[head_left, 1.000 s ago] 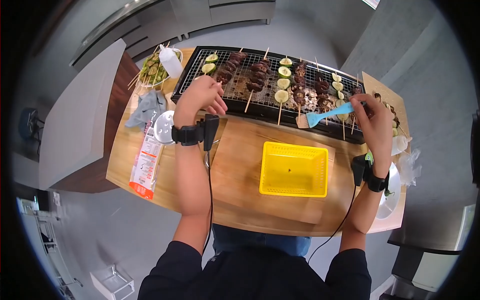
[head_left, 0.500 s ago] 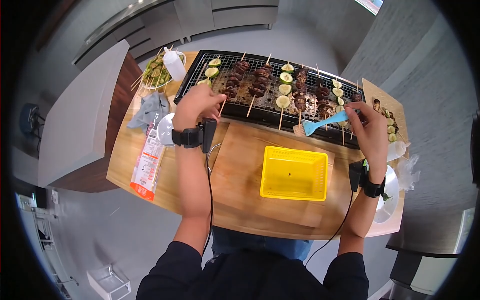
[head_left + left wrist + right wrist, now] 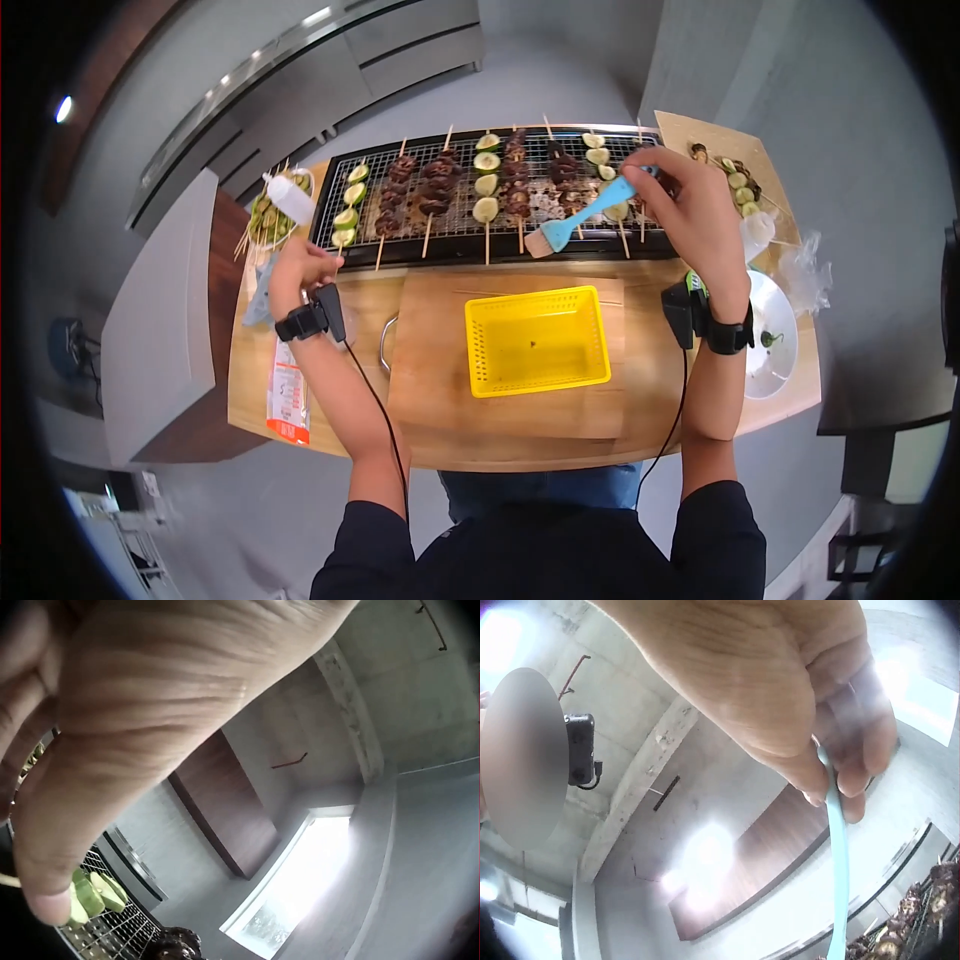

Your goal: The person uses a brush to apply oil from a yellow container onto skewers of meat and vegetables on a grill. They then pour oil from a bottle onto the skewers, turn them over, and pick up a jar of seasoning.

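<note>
The blue brush [image 3: 603,201] slanted over the near right part of the grill [image 3: 455,249], its handle raised in the right hand [image 3: 690,205] and its bristles low at the grill's near edge; whether they touched it, I could not tell. The right hand's thumb and fingers pinched the upper end of the handle. Well to the left, the left hand [image 3: 303,268] had its thumb and fingers pinching the near end of the stick of a green-slice skewer [image 3: 346,219], the leftmost one on the grill. Just right of that lay a dark meat skewer [image 3: 395,185], and more skewers continued the row rightward, most with bare sticks pointing near.

On the near side of the grill, a yellow basket [image 3: 540,381] sat on a wooden board [image 3: 425,400] on the tabletop [image 3: 650,385]. A white squeeze bottle [image 3: 290,199] stood far left, and on the right a pale dish [image 3: 775,375] held a green pepper [image 3: 768,339].
</note>
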Demonstrator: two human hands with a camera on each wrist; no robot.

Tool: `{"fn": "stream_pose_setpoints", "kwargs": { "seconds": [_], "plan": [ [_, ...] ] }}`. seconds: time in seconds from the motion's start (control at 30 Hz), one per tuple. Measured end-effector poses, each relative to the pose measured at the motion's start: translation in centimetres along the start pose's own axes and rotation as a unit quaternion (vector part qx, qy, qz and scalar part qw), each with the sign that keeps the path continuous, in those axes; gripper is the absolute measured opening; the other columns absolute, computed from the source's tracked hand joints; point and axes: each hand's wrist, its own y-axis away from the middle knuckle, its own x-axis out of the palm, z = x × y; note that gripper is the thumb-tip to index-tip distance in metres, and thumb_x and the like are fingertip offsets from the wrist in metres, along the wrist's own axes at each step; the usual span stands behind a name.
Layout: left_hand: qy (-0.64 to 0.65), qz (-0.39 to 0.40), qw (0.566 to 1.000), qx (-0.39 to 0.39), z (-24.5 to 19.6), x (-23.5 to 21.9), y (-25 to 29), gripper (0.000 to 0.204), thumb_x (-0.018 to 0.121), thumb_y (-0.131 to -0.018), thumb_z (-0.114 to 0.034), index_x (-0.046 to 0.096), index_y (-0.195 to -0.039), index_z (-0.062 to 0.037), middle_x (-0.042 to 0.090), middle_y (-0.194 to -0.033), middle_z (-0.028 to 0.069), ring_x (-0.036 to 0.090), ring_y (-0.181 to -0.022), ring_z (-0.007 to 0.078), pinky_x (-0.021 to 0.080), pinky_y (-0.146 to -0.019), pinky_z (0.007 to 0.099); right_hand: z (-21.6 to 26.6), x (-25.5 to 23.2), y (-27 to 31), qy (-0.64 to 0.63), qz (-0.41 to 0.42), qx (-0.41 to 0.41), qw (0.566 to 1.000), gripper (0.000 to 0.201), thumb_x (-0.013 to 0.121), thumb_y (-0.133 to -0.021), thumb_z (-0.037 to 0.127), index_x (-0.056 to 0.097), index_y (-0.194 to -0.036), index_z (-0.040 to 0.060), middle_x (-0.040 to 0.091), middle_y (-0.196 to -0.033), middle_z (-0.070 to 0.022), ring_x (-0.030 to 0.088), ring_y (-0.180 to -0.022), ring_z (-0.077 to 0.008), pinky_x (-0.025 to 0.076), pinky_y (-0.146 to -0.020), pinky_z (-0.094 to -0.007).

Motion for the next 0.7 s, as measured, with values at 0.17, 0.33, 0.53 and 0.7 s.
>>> {"fn": "stream_pose_setpoints", "kwargs": {
  "seconds": [0.17, 0.33, 0.53, 0.7],
  "plan": [
    [0.011, 0.001, 1.0, 0.017, 0.0, 0.3, 0.2, 0.017, 0.077, -0.077, -0.006, 0.062, -0.083, 0.0014, 0.067, -0.065, 0.0084, 0.058, -0.051, 0.0106, 0.044, -0.046, 0.0283, -1.1, -0.4, -0.1, 0.001, -0.022, -0.005, 1.0, 0.018, 0.064, -0.091, 0.019, 0.068, -0.094, 0.0018, 0.055, -0.056, -0.0094, 0.05, -0.047, -0.0184, 0.038, -0.049, -0.0311],
    [0.02, -0.003, 1.0, 0.001, -0.7, 0.5, 0.6, 0.01, 0.068, -0.085, -0.007, 0.067, -0.084, 0.0023, 0.066, -0.064, 0.0072, 0.053, -0.048, 0.0083, 0.04, -0.044, 0.0269, -1.5, -0.7, -0.3, -0.028, -0.038, 0.021, 0.999, 0.017, 0.064, -0.092, 0.017, 0.068, -0.097, 0.0021, 0.058, -0.057, -0.0084, 0.053, -0.048, -0.016, 0.04, -0.05, -0.0296],
    [0.063, 0.023, 0.995, 0.078, 0.6, -0.1, -0.7, 0.022, 0.063, -0.09, -0.019, 0.071, -0.083, 0.001, 0.061, -0.061, 0.0009, 0.043, -0.043, 0.0054, 0.033, -0.042, 0.0244, -1.4, -0.3, -0.4, -0.039, -0.042, 0.017, 0.998, 0.017, 0.063, -0.092, 0.017, 0.068, -0.099, 0.002, 0.06, -0.059, -0.0072, 0.056, -0.051, -0.0139, 0.042, -0.051, -0.0276],
    [0.065, 0.06, 0.991, 0.104, 0.3, -1.0, -0.1, 0.021, 0.061, -0.093, -0.018, 0.071, -0.089, -0.0002, 0.061, -0.063, -0.0014, 0.04, -0.043, 0.0046, 0.03, -0.041, 0.0226, -1.3, -0.2, -0.4, -0.052, -0.039, 0.023, 0.998, 0.016, 0.063, -0.093, 0.016, 0.068, -0.101, 0.0023, 0.06, -0.059, -0.0058, 0.057, -0.052, -0.0118, 0.042, -0.051, -0.0266]
  ]
}}
